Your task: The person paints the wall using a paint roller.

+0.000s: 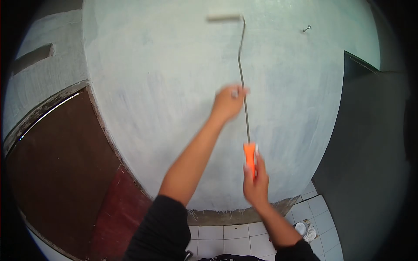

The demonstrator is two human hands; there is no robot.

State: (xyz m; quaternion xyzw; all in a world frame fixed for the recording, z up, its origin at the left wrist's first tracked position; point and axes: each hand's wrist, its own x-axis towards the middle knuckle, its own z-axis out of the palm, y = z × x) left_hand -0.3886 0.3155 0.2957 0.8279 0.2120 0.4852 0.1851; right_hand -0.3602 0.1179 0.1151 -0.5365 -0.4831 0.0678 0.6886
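Observation:
A paint roller [247,117] with a long thin metal rod is held up against the pale, streaky wall [174,65]. Its whitish roller sleeve [224,18] lies level near the top of the view, at the wall. My right hand [256,185] is wrapped round the orange handle [250,152] at the lower end. Higher up, my left hand [228,103] is closed round the middle of the metal rod, slightly blurred, with a ring-like glint on a finger.
A bolt or hook [307,28] sticks out of the wall at upper right. A brown door [56,169] stands at left, a dark grey panel [370,143] at right. Small paint-smeared containers [301,227] sit on the white tiled floor [236,232] at lower right.

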